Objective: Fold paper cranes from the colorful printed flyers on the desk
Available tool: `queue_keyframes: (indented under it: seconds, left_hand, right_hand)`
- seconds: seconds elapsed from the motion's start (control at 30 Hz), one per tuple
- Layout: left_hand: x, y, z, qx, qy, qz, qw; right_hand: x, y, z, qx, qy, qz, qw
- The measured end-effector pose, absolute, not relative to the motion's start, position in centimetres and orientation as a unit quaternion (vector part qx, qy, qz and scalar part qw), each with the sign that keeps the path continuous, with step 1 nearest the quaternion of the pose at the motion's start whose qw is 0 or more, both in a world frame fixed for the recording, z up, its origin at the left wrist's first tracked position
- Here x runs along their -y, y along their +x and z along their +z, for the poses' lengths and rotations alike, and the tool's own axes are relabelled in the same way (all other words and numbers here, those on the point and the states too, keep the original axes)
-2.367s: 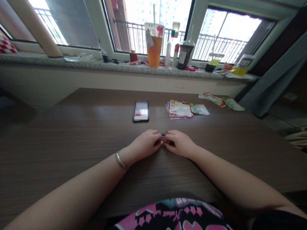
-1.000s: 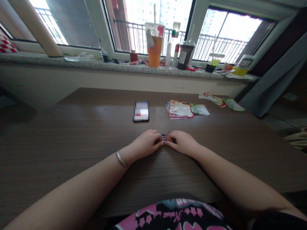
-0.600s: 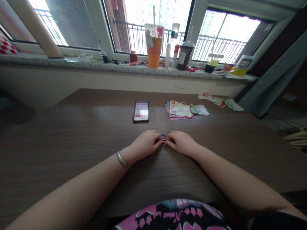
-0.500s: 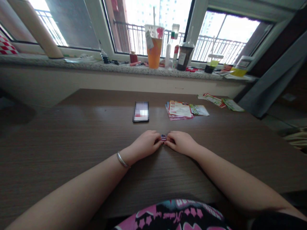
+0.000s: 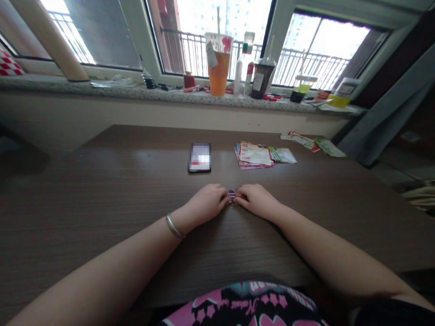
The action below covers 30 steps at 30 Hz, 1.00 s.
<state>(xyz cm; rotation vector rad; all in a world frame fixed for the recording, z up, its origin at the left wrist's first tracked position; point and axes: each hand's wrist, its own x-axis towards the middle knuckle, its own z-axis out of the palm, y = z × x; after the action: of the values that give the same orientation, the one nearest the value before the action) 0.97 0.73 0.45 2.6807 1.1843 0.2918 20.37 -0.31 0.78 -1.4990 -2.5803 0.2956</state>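
Observation:
Between my two hands, just above or on the brown table (image 5: 142, 253), is a small dark, pink and white patterned piece (image 5: 231, 195). Its kind is too small to make out. My left hand (image 5: 211, 200), with a silver bangle (image 5: 174, 226) at the wrist, pinches its left side. On the other side, the fingertips of my right hand (image 5: 257, 198) are closed on its right edge. My fingers hide both ends of the piece.
A phone (image 5: 200, 157) lies beyond my left hand. Past my right hand are stacked printed cards (image 5: 254, 155), a green and white packet (image 5: 283, 155) and more packets (image 5: 306, 142). Drink cups (image 5: 219, 72) and bottles (image 5: 240, 68) line the stone windowsill (image 5: 115, 93).
Both hands stay in nearly the same place, with a slight shift of the fingers around the small patterned piece. The piece looks slightly differently angled.

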Motion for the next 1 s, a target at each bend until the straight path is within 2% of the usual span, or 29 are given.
queue_keyframes:
  seconds: [0.2,0.57,1.0]
  left_hand:
    - [-0.9,0.8,0.2,-0.391,0.911,0.094,0.088]
    - [-0.3,1.0,0.6,-0.407,0.908,0.077,0.063]
    - [0.4,1.5,1.0,-0.43,0.898,0.086,0.048]
  right_hand:
    - [0.3,20.2,0.9,0.855,-0.509,0.086,0.051]
    - [0.1,20.4,0.4,0.857,-0.5,0.096,0.079]
    - [0.5,20.0,1.3,0.845,-0.517,0.121,0.072]
